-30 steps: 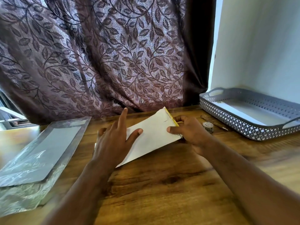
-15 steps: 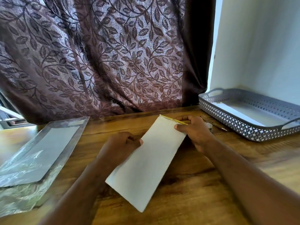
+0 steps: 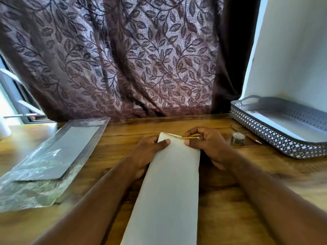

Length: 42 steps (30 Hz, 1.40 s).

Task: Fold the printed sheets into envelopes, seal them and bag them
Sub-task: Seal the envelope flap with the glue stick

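A long white envelope [image 3: 169, 188] is held lengthwise above the wooden table [image 3: 238, 206], its far end up between both hands. My left hand [image 3: 146, 154] grips the far left corner, thumb on top. My right hand [image 3: 207, 145] pinches the far right corner, where a thin yellow strip [image 3: 190, 138] sticks out along the flap edge. The near end of the envelope runs out of the bottom of the view. A clear plastic bag [image 3: 44, 167] with flat grey-white envelopes inside lies at the left.
A grey perforated tray [image 3: 276, 135] holding white sheets stands at the back right against a white wall. A small round jar [image 3: 238, 138] and a thin stick [image 3: 247, 136] lie just left of the tray. A patterned curtain [image 3: 123, 59] hangs behind the table.
The envelope has swung from lying crosswise to pointing lengthwise toward me and has come closer. My left hand moved from pressing flat on it to gripping its far corner.
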Tool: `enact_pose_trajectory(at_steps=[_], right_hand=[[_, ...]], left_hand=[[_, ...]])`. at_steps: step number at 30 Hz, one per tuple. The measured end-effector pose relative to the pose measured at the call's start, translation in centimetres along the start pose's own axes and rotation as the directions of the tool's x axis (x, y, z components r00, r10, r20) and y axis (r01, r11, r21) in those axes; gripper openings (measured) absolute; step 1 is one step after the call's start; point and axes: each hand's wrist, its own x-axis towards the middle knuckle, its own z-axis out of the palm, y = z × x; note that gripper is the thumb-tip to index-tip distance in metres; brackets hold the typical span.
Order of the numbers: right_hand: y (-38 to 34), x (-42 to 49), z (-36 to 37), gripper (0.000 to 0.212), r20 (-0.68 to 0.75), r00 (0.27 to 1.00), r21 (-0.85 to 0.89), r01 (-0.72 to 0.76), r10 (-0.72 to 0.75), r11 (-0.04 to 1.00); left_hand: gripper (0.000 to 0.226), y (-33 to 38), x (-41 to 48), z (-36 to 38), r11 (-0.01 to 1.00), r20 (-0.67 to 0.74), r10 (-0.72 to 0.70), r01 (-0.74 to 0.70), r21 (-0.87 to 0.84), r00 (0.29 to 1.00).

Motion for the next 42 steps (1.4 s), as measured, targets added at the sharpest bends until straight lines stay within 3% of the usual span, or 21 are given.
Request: enact_pose_trajectory(at_steps=[2,5,11,14,17,20,24,30,37,42], right_hand=[[-0.1,-0.2,0.5,0.01,0.052,0.998,0.008,0.02,-0.02,1.0],[-0.3,-0.5,0.8,0.033,0.053,0.998,0.054,0.018,-0.021,0.998],[-0.7,-0.9,0.4,0.015,0.102,0.992,-0.051,0.082,-0.077,0.995],[-1.0,-1.1,0.8,0.014,0.153,0.974,-0.193,0.198,-0.17,0.961],[-0.9,-0.9,0.8,0.011,0.146,0.97,-0.204,0.223,-0.196,0.953],[-0.7,-0.9,0.7,0.004,0.141,0.975,-0.186,0.198,-0.174,0.962],[-0.5,-0.4,0.6,0.013,0.057,0.998,0.006,0.03,-0.03,1.0],[-0.7,-0.8,0.9,0.011,0.133,0.991,-0.201,0.028,-0.001,0.979],[-1.2,-1.0,1.2,0.013,0.214,0.977,-0.276,0.053,0.008,0.96],[-1.2,-1.0,1.2,0.018,0.243,0.97,-0.301,0.077,-0.001,0.951]], left_hand=[[0.022,-0.1,0.2,-0.2,1.0,-0.051,0.009,-0.009,0.008,0.999],[0.022,-0.1,0.4,-0.2,0.999,-0.094,0.024,-0.019,0.05,0.995],[0.051,0.7,0.2,0.3,0.999,-0.127,-0.003,0.007,0.032,0.992],[0.042,0.5,0.3,0.2,0.995,-0.102,0.002,0.008,0.097,0.995],[0.028,0.4,0.2,-0.1,0.995,-0.069,-0.015,0.022,0.098,0.998],[0.013,0.4,0.1,-0.1,0.997,-0.032,-0.02,0.023,0.073,0.999],[0.004,0.6,0.0,0.1,0.998,0.009,-0.004,0.004,0.066,1.0],[0.015,0.5,-0.1,0.4,0.997,0.019,0.004,-0.006,0.079,1.0],[0.025,0.3,0.0,0.5,0.996,0.025,0.01,-0.012,0.088,1.0],[0.02,0.0,0.0,0.7,0.997,-0.011,0.04,-0.039,0.072,0.999]])
